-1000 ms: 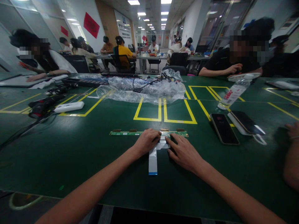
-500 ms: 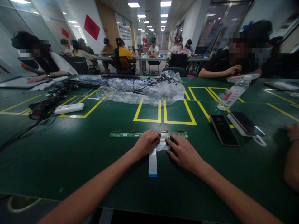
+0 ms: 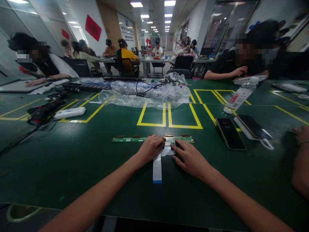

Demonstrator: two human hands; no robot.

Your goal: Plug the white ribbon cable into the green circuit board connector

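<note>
A long, thin green circuit board (image 3: pixel 130 140) lies crosswise on the green table in front of me. From its middle a white flat ribbon cable (image 3: pixel 157 169) with a blue end strip runs down toward me, bent partway along. My left hand (image 3: pixel 153 148) has its fingers curled together over the cable's upper end at the board, and the fingertips are partly hidden. On the other side, my right hand (image 3: pixel 189 158) has its fingers apart, with fingertips resting at the cable's edge and the board. Both forearms rest low over the table.
Clear plastic wrap (image 3: pixel 149 95) with black cables lies beyond the board. At right are a phone (image 3: pixel 230 133), a second phone (image 3: pixel 252 125) on a white item, and a water bottle (image 3: pixel 241 95). A white device (image 3: pixel 70 113) lies left. Co-workers sit around; one's arm (image 3: pixel 301 161) is at right.
The view has shifted very slightly. Both hands stay at the cable and the board, with no clear movement of the fingers. The nearer phone's screen now shows faint lit text.
</note>
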